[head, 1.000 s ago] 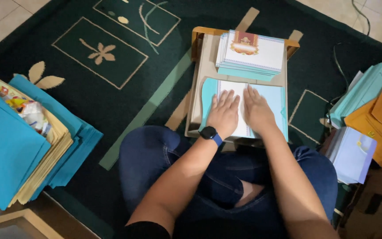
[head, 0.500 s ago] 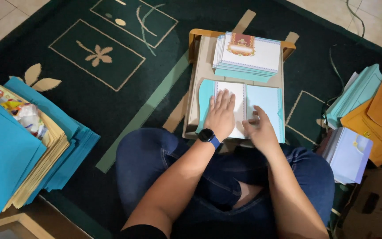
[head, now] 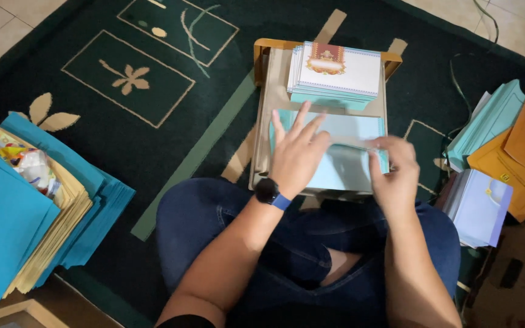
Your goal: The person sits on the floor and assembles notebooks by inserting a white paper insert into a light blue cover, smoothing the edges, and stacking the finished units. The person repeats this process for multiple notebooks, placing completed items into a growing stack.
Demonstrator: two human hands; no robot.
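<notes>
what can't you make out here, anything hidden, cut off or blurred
Head view only:
- Right hand: motion-blurred, so its grip on the light blue paper is unclear.
- Paper under the left hand: covered by the palm.
- Cardboard box: cut off by the right and bottom edges.
- Card stack design: too small.

One camera only, worn on the person's head, looks steeply down over the lap at a small table (head: 262,109) on the dark rug (head: 92,140). It sits close: forearms fill the near edge, the paper stack (head: 335,73) lies far, folders (head: 7,212) left, envelopes (head: 518,146) right.
</notes>
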